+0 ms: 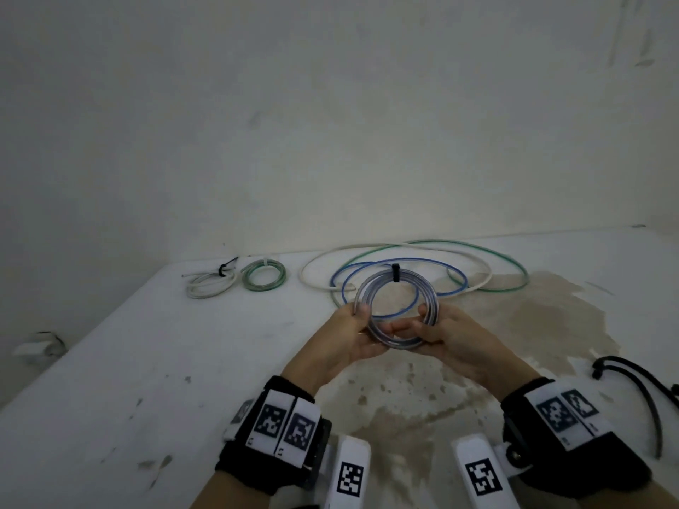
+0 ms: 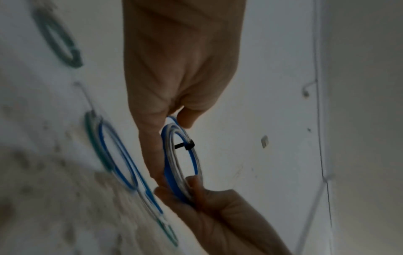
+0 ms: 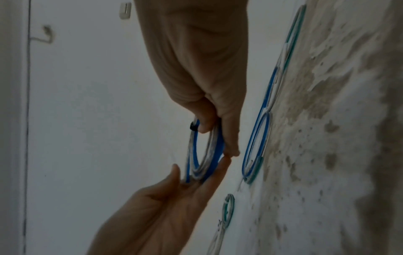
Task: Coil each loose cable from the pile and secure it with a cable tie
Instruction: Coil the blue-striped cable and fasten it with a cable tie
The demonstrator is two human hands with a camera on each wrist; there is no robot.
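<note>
A coiled blue-and-clear cable (image 1: 434, 299) hangs above the table, bound at its top by a black cable tie (image 1: 395, 272). My left hand (image 1: 371, 321) pinches the coil's left side between thumb and fingers, and my right hand (image 1: 421, 321) pinches its right side. In the left wrist view the coil (image 2: 169, 165) and the tie (image 2: 187, 145) show below my left hand (image 2: 174, 120). The right wrist view has my right hand (image 3: 214, 136) on the coil (image 3: 193, 155). Behind it on the table lie loose blue (image 1: 455, 274), green (image 1: 514, 268) and white (image 1: 312, 268) cables.
Two tied bundles lie at the back left of the white table (image 1: 147, 361): a green coil (image 1: 265, 276) and a white one (image 1: 209, 285). A black cord (image 1: 639, 380) lies at the right edge. The wall rises just behind the cables. Brown stains mark the table's middle.
</note>
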